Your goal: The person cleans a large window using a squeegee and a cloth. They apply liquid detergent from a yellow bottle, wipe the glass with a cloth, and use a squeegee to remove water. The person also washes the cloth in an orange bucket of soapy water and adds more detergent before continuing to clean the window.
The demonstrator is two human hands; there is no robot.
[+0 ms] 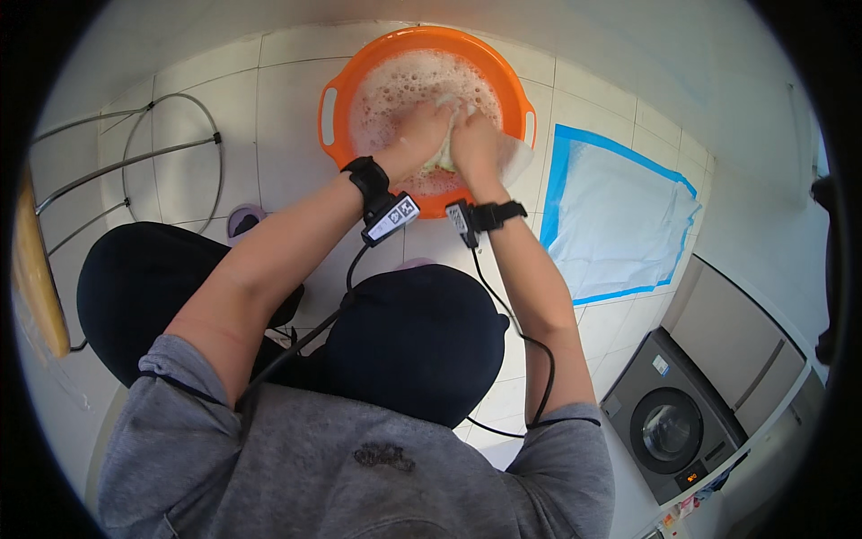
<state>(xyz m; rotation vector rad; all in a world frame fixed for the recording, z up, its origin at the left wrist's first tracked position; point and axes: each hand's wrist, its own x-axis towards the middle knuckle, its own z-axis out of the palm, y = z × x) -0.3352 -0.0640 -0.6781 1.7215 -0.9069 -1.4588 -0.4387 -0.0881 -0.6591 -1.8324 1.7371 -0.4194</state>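
Note:
An orange plastic basin (431, 37) with two side handles stands on the floor, holding foamy water (411, 74). Both my hands are over its middle, close together, with a wet pale cloth (444, 151) between them. My left hand (421, 131) grips the cloth from the left, its fingertips partly lost in the foam. My right hand (475, 145) is closed on the same cloth, and a thin, translucent-looking part (517, 160) spreads to the right over the basin's rim. The lower end of the cloth looks greenish. A strap with a small device is on each wrist.
To the right, a white sheet with a blue border (619, 215) lies on the tiled floor. A dark front-loading washing machine (673, 418) stands at the lower right. At the left are a metal-framed rack (128, 162) and a purple slipper (244, 222). Cables run along both arms.

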